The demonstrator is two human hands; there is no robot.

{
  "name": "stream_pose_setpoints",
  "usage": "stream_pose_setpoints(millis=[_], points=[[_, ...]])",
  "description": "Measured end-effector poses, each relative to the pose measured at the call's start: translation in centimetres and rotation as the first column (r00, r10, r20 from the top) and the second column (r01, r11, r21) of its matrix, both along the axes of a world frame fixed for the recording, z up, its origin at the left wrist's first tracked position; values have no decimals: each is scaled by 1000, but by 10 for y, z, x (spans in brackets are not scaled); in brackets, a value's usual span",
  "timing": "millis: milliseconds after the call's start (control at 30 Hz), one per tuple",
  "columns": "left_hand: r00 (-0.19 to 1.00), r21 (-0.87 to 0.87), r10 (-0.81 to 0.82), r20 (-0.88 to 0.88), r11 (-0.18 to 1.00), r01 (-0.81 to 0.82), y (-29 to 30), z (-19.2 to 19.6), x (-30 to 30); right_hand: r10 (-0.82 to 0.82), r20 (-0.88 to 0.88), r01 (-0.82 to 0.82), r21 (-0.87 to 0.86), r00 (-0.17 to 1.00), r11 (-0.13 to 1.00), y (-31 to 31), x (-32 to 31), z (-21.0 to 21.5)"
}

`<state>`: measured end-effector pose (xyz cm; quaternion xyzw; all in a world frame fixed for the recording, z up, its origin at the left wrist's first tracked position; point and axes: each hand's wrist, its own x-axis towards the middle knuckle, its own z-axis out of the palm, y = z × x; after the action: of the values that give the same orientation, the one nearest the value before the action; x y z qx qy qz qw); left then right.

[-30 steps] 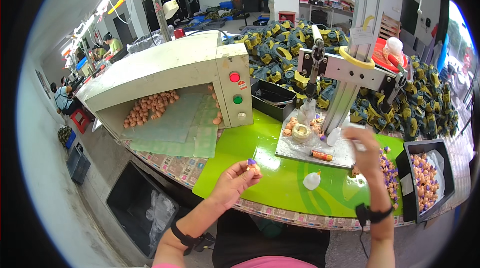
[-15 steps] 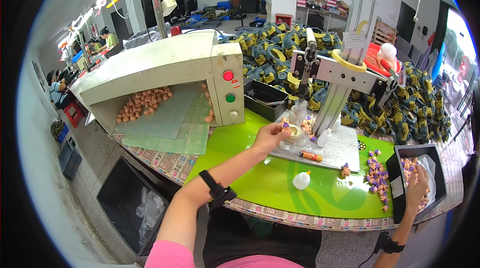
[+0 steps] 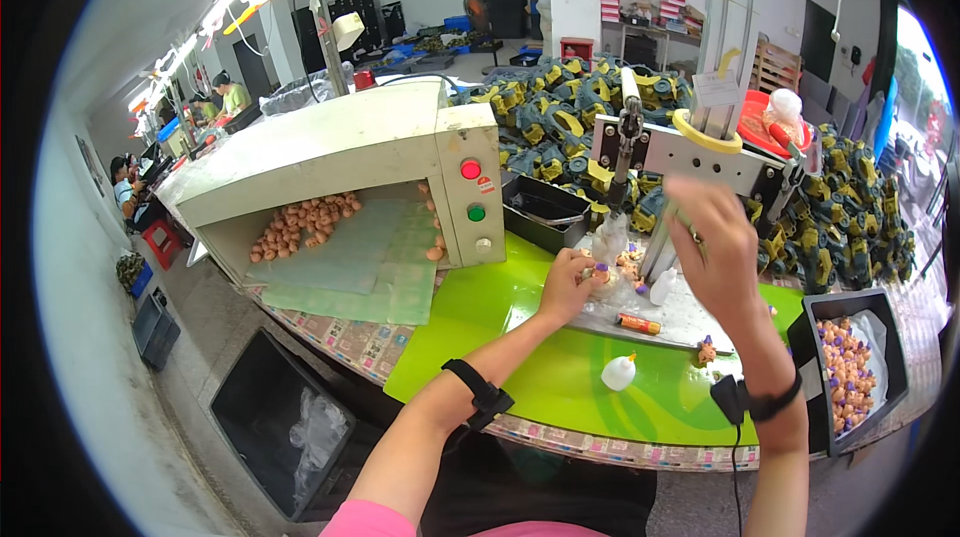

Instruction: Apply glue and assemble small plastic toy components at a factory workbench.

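Note:
My left hand (image 3: 568, 289) is closed in a pinch on a small flesh-coloured doll head with a purple top (image 3: 600, 273). It holds the head low at the hand press (image 3: 650, 149), by the plastic-wrapped tool above the metal base plate (image 3: 672, 322). My right hand (image 3: 715, 242) is raised in front of the press column and smeared by motion, so its fingers cannot be read. More small heads (image 3: 628, 259) lie on the base plate behind my left hand. One purple-topped piece (image 3: 706, 349) stands near the plate's front corner.
A white dropper bottle (image 3: 619, 373) and an orange cylinder (image 3: 638, 324) are in front. At right stands a black bin (image 3: 812, 367) of purple-topped heads. An oven-like box (image 3: 320, 162) with plain heads is at left, a black tray (image 3: 545, 227) beside it. Yellow-grey toy vehicles (image 3: 545, 117) are heaped behind.
My right hand has left the black bin and swung up and left to the press column. My left hand stays by the press with the doll head. The whole view has shifted slightly.

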<state>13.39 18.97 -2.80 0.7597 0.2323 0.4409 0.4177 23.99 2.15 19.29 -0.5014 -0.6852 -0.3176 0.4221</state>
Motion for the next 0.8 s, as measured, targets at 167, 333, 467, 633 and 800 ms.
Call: stream_pose_setpoints(millis=[167, 333, 467, 633, 800], points=[[1000, -72, -14, -25, 997, 12, -5, 8, 5, -270, -234, 223, -209, 934, 952, 90, 11, 54], [997, -40, 11, -75, 999, -14, -2, 4, 11, -127, -732, -134, -287, 669, 949, 117, 14, 79], [987, 6, 5, -159, 1000, -4, 9, 0, 1, 428, -627, -529, 31, 651, 848, 46, -51, 91], [995, -100, -18, -103, 995, 8, -3, 13, -37, 342, -63, -348, -175, 938, 921, 5, -80, 38], [982, 42, 137, -127, 990, -132, 6, 16, -109, 222, 95, -161, -431, 970, 888, -13, -73, 17]])
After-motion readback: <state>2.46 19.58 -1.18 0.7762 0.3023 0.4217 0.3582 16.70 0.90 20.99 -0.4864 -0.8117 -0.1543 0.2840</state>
